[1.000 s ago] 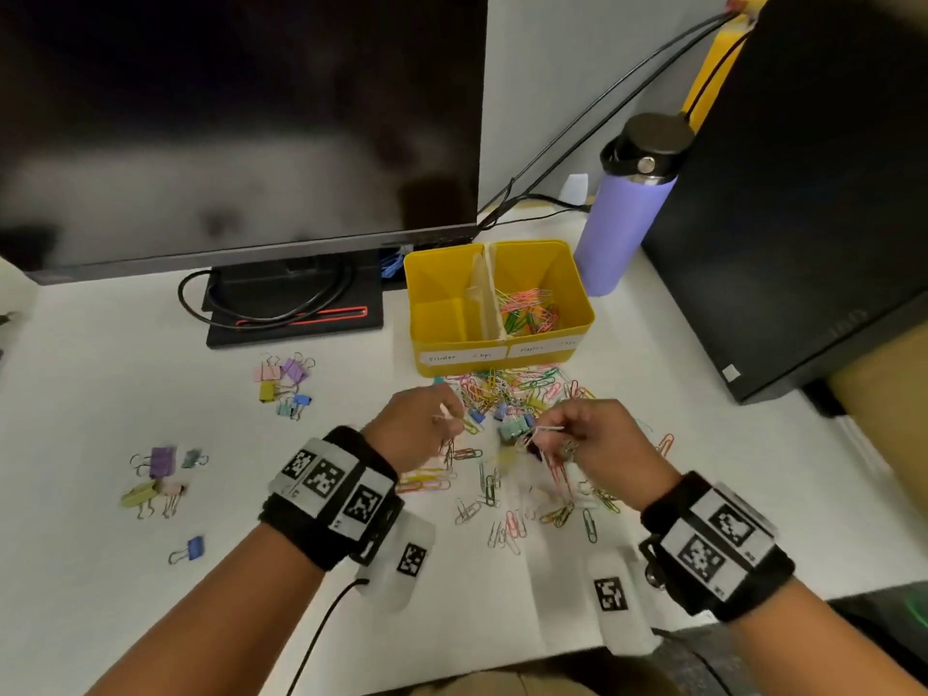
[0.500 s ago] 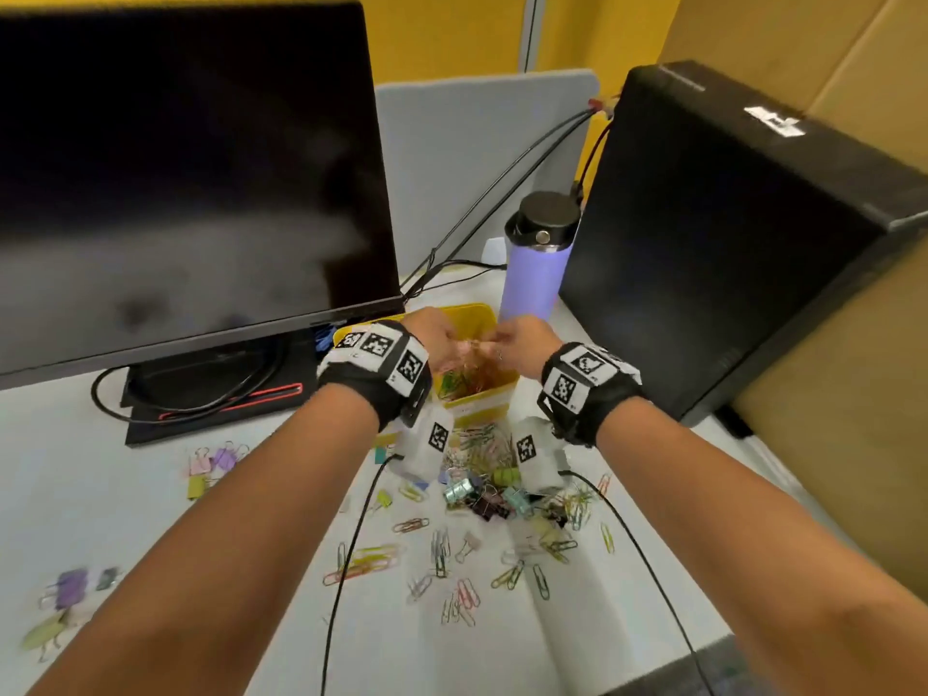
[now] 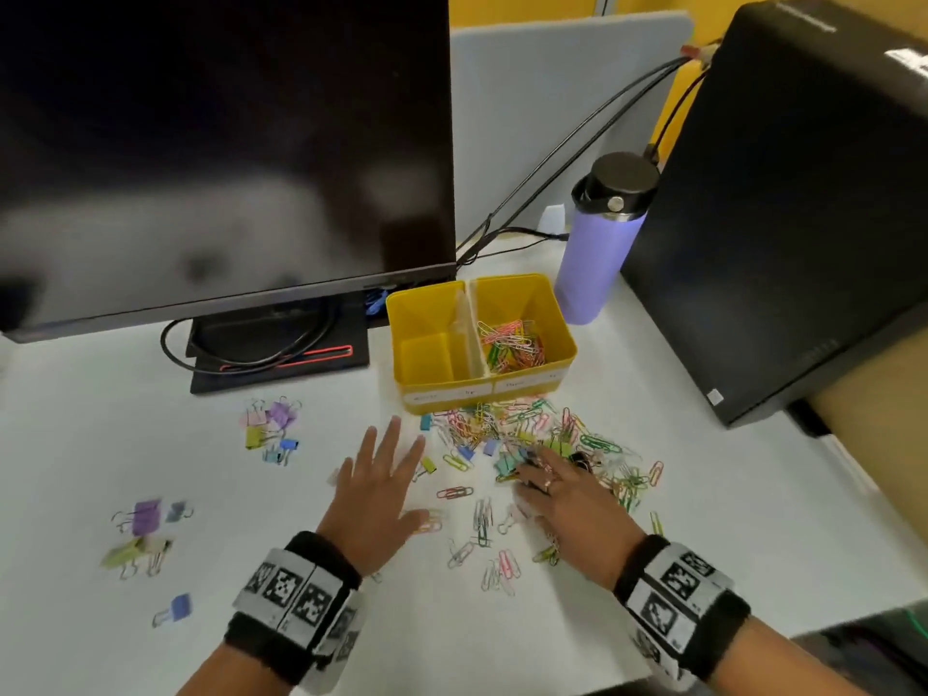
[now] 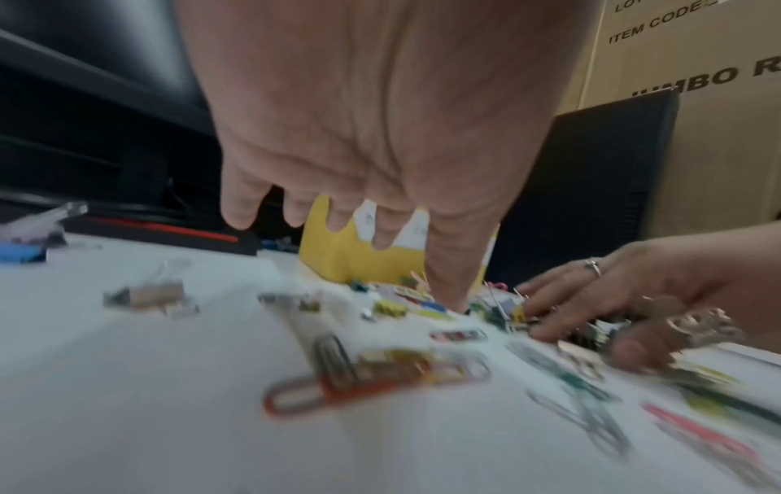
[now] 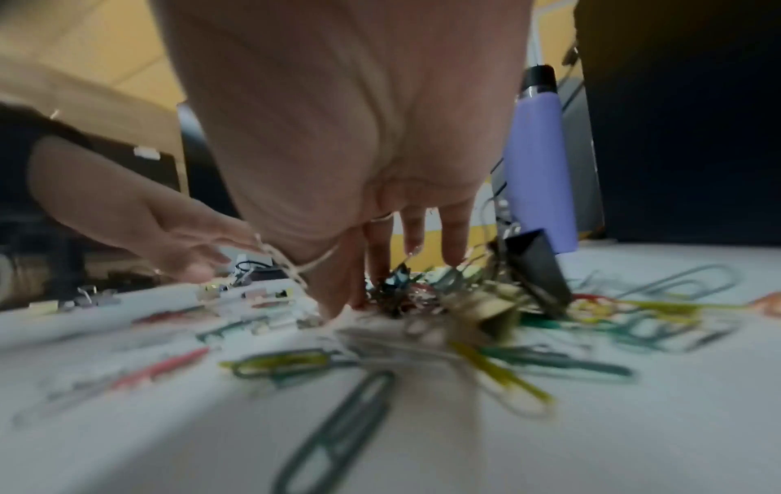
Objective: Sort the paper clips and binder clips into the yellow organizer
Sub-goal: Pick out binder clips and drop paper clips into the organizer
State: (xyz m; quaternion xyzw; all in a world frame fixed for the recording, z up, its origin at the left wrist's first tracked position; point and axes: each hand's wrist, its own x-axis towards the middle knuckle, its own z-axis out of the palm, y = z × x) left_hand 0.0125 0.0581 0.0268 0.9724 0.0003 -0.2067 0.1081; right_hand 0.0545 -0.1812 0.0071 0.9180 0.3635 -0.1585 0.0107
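The yellow organizer (image 3: 562, 366) stands behind a mixed pile of coloured paper clips and binder clips (image 3: 517, 429). Its right compartment holds paper clips (image 3: 509, 341); its left compartment looks bare. My left hand (image 3: 396, 459) hovers flat with fingers spread, just left of the pile, holding nothing; the left wrist view shows its fingers (image 4: 237, 214) straight. My right hand (image 3: 540, 472) lies on the pile, fingertips (image 5: 454, 254) touching clips beside a black binder clip (image 5: 536, 267), with no grip visible. Binder clips lie in groups at the left (image 3: 271, 429) (image 3: 143, 532), and a single blue one (image 3: 176, 607) lies nearer.
A monitor (image 3: 226, 143) on a black stand base (image 3: 281, 359) with a looped cable fills the back left. A purple bottle (image 3: 600, 258) and a black computer tower (image 3: 783, 218) stand right of the organizer. Loose paper clips (image 3: 494, 565) lie between my wrists.
Half a second ago both hands were together over the organizer's right compartment. They have come back down to the table, the left now spread open, the right on the pile.
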